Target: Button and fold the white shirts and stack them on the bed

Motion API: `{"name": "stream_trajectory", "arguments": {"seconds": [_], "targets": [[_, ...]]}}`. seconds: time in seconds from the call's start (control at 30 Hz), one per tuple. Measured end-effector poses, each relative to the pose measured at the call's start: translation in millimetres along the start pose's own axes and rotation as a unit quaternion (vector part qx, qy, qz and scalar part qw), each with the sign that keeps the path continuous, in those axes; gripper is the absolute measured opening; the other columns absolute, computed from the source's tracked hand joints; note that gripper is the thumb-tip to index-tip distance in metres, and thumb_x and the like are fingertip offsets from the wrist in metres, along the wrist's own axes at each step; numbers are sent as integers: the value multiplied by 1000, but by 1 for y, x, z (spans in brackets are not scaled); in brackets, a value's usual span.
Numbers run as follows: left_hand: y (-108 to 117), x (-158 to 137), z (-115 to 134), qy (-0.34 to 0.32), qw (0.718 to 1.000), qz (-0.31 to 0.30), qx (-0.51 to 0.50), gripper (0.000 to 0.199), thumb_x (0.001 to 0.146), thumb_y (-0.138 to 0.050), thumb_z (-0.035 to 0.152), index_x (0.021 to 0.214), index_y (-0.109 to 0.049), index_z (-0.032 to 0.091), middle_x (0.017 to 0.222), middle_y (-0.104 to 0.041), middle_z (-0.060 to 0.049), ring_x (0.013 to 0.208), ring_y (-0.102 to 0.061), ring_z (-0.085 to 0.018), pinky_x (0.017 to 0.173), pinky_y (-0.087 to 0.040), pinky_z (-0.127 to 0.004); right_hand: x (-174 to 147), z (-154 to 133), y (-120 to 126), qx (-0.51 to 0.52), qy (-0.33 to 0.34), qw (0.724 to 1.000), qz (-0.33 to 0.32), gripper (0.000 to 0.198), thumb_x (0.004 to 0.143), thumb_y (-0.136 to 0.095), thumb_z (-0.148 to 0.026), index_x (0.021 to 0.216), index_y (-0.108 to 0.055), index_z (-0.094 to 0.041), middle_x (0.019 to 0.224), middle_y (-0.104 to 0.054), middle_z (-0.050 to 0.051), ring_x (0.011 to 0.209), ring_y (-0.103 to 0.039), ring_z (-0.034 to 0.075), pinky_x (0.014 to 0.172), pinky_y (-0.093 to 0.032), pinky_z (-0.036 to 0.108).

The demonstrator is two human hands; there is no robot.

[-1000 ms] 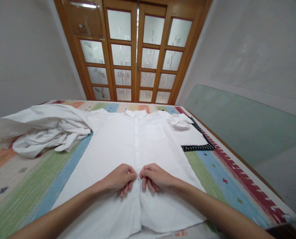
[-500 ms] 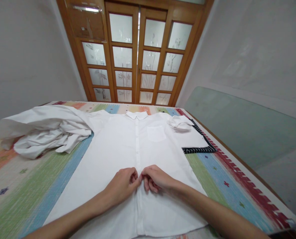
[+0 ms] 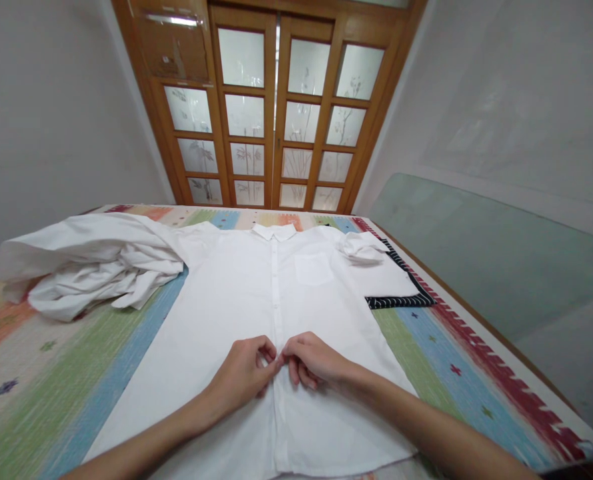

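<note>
White fabric forms the shirt point(image 3: 231, 293), which is spread front up on the patterned cover point(image 3: 81, 373), with its collar point(image 3: 274, 232) at the far end. Misalignment is judged to be the main risk: if the placket point(image 3: 275, 287) is pulled unequally by the left hand point(image 3: 249, 370) and the right hand point(image 3: 310, 360), the front may be skewed and creases may be drawn across it. Grip may also be lost, since only fingertips are engaged and the contact point is largely covered by them. If the forearms point(image 3: 141, 440) are lowered or dragged, the smooth lower front could be rumpled. The pile point(image 3: 101, 267) would probably be disturbed only by a wide sweep, as it is placed well apart from the hands.

The shirt lies directly beneath both hands and is extended beyond them on each side. Its placket is met well below the level of the pocket point(image 3: 314, 269). Cloth is pinched narrowly at the placket by the right hand. The left hand is set just beside it, thumb and forefinger curved toward each other; whether cloth is gripped there cannot be told.
</note>
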State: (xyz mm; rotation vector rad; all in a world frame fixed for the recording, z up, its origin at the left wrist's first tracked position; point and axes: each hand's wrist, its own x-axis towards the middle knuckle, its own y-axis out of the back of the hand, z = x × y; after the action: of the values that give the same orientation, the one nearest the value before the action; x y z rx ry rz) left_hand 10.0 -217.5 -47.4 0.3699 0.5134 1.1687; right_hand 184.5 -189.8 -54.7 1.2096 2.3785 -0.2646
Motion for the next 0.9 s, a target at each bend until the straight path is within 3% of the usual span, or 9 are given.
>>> {"name": "stream_trajectory", "arguments": {"seconds": [0.33, 0.63, 0.9], "targets": [[1, 4, -3, 37, 999, -3, -30, 13, 70, -56, 27, 66, -63, 16, 50, -65, 0, 48, -61, -14, 49, -43, -22, 0, -1, 2, -10, 1, 1000, -3, 19, 74, -45, -25, 71, -61, -14, 47, -60, -3, 26, -40, 6, 28, -18, 19], [1, -1, 0, 72, 992, -5, -108, 18, 71, -56, 34, 71, -59, 16, 46, -60, 2, 32, -48, -11, 32, -31, -19, -7, -4, 6, -106, 49, 993, 13, 12, 69, -53, -18, 75, -62, -15, 49, -59, -6, 30, -42, 6, 29, -29, 16], [0, 3, -7, 61, 993, 9, -100, 21, 71, -59, 36, 71, -62, 15, 39, -51, 5, 33, -43, -10, 37, -30, -20, -2, -9, 5, -127, 42, 991, 10, 8, 69, -55, -17, 66, -62, -15, 48, -58, -6, 31, -42, 5, 30, -30, 16]]}}
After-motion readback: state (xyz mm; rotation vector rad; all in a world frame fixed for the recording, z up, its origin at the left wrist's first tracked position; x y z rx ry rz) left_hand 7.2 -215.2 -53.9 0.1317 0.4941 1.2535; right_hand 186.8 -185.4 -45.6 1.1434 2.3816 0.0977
